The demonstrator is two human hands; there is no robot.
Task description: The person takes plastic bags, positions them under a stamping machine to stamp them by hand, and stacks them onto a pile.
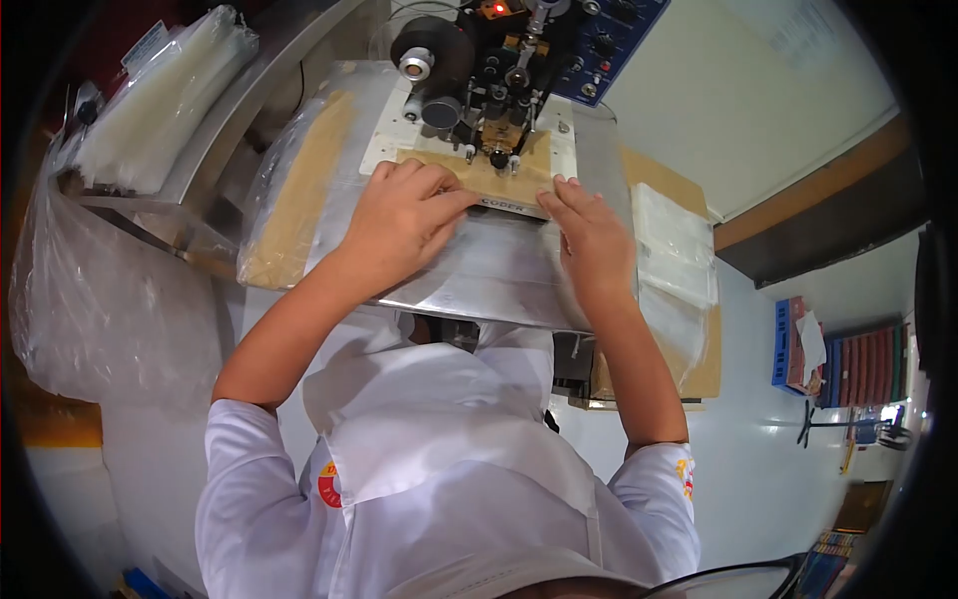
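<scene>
A coding machine (499,110) stands before me, its front plate (504,207) lettered "CODER". Tan sheeting (534,160) covers the machine's bed beneath the print head. At the plate's left end is my left hand (409,222), with the fingers bent and the thumb and forefinger drawn together. What lies between those fingertips, if anything, is hidden. My right hand (596,245) rests at the plate's right end, fingers stretched out and touching the bed's edge. Shiny, see-through film seems to lie on the metal worktop (479,265) below the hands, though glare blurs it.
Clear plastic bags (165,110) are stacked on a metal stand at left, with a large plastic bag (110,290) hanging below. Tan tape or card (299,200) lies left of the machine. Flat clear packets (674,245) sit on cardboard at right. Binders (863,364) stand farther right.
</scene>
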